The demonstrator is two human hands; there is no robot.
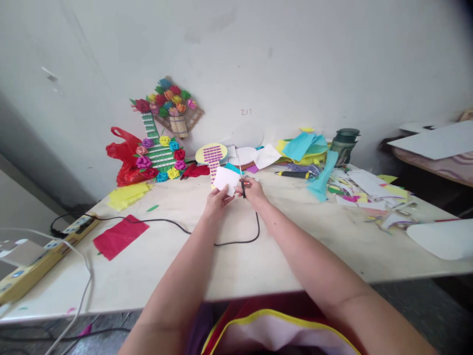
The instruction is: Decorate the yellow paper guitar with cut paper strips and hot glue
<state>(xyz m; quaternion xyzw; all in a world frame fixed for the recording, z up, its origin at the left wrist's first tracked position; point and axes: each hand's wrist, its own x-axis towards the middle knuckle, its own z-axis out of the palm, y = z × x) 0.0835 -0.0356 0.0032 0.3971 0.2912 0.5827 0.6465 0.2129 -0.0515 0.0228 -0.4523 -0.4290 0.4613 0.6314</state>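
Note:
My left hand (217, 201) pinches the lower edge of a white piece of card (226, 179) and holds it up over the pale table (236, 256). My right hand (253, 190) is closed round the black handles of a pair of scissors (242, 183), whose thin blades point up along the card's right edge. Both arms reach forward from the near edge of the table. Just behind the card lies a yellow disc with purple squares (211, 153).
A black cable (236, 241) loops under my wrists. A red sheet (120, 235) and a power strip (44, 249) lie left. Paper flower crafts (160, 158), a red bag (123, 155), coloured paper scraps (354, 190), a dark jar (343, 144) and a white shape (441, 237) crowd the back and right.

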